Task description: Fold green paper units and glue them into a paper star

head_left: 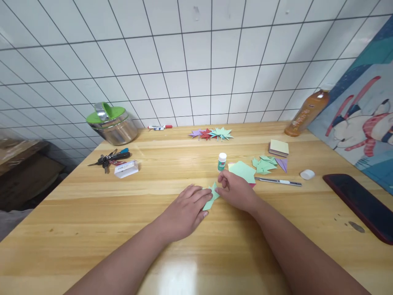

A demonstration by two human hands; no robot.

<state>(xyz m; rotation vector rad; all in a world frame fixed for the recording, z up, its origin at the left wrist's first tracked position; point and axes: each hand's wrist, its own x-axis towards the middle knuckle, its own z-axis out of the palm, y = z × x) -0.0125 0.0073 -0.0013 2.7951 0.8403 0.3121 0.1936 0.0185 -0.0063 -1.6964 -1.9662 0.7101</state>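
Observation:
A small folded piece of light green paper [210,202] lies on the wooden table. My left hand [186,211] rests flat over its left part, fingers stretched out and partly covering it. From the right, my right hand [238,190] is closed with curled fingers, its thumb at the paper's right edge. Just behind that hand lies a stack of coloured paper sheets [242,170], green on top. A glue bottle [222,162] with a white cap stands beside the stack. To the right are folded green paper pieces [264,164] and a purple folded piece [281,164].
A utility knife [279,181], a white cap [307,174], a phone [362,205], a paper pad [278,148] and a drink bottle [308,112] are on the right. Paper stars [221,133] and markers [160,128] lie along the wall. Keys [110,158], a small box [126,169] and a green-lidded pot [113,127] stand left.

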